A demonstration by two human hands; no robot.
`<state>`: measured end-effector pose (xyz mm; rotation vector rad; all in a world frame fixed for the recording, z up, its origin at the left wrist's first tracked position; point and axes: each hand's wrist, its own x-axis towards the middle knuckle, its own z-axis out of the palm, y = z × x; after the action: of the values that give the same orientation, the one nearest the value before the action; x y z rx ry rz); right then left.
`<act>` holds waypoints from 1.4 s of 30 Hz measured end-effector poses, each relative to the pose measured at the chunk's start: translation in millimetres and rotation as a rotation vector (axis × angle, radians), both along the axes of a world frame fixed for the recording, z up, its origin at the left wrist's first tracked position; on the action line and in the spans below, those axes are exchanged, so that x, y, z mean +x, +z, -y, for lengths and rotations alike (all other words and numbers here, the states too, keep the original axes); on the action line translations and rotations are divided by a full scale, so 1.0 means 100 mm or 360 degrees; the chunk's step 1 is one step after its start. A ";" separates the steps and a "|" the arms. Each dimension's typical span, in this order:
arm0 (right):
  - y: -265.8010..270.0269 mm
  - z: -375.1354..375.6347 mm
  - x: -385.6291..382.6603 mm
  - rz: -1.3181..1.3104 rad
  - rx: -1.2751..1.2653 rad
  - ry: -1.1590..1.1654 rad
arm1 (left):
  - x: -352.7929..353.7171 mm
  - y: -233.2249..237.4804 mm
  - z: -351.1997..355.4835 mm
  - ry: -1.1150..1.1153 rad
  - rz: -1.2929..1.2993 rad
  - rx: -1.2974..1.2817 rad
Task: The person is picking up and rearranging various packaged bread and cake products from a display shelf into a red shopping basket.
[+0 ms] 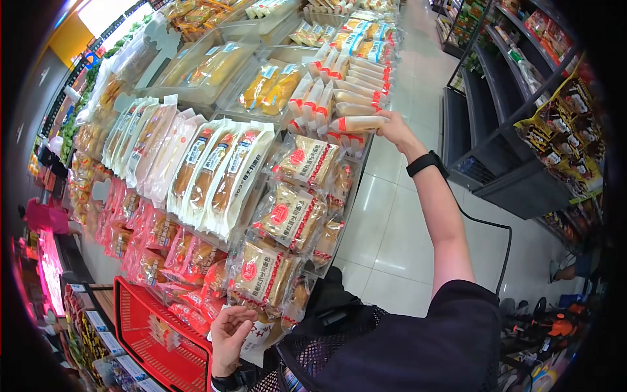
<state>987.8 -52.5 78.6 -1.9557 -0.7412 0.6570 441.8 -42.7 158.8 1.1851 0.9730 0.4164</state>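
Observation:
My right hand (395,132) is closed on one end of a wrapped bread packet (359,124) with red ends, held over the front row of similar standing packets (317,104). My left hand (232,336) is loosely curled with its fingers apart, and I see nothing in it. It is beside a white-labelled bread package (261,333) and the red shopping basket (163,330). A small packet (163,332) shows inside the basket. Bagged toast loaves (284,215) are stacked between my two hands.
Long breads in white sleeves (222,173) and pink-bagged buns (157,235) fill the display. Clear plastic bins (209,65) stand farther back. A tiled aisle (385,215) runs along the right, with dark shelving (483,98) beyond. A cable (508,255) hangs near my right arm.

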 end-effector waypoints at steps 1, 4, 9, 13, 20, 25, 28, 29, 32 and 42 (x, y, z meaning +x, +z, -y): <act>-0.07 -0.04 0.01 0.0046 0.0041 -0.0157 | 0.00 0.00 0.00 0.0012 -0.0015 0.0006; -0.25 -0.17 -0.10 0.0438 0.0036 -0.0645 | 0.00 -0.01 0.01 0.0007 -0.0033 0.0000; -0.56 -0.32 -0.08 0.0335 0.0084 -0.1088 | -0.03 -0.01 0.01 -0.0004 -0.0031 -0.0008; -0.50 -0.53 -0.19 -0.0752 0.0867 -0.1135 | -0.03 -0.03 0.01 0.0006 -0.0042 -0.0033; 0.05 -0.68 -0.59 -0.1109 0.0757 -0.1131 | 0.04 -0.05 -0.04 -0.0043 0.0004 -0.0028; 0.10 -0.46 -0.30 -0.1376 0.0519 -0.0759 | -0.04 -0.05 -0.01 0.0010 -0.0004 -0.0057; 0.19 -0.33 -0.24 -0.1077 0.0202 -0.0511 | -0.07 -0.08 -0.02 0.0017 0.0005 -0.0087; 0.23 -0.29 -0.24 -0.0839 -0.0006 -0.0302 | -0.07 -0.10 -0.03 0.0016 0.0009 -0.0100; 0.20 -0.34 -0.01 -0.0422 -0.0348 0.0109 | -0.06 -0.11 -0.05 0.0003 -0.0004 -0.0112; 0.24 -0.61 -0.32 0.1570 -0.0432 0.0262 | -0.12 -0.08 -0.04 0.0039 -0.0016 -0.0075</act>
<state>956.0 8.5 102.8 -2.4697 -1.4651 -0.1959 429.6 -39.1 150.6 1.1346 1.0021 0.4053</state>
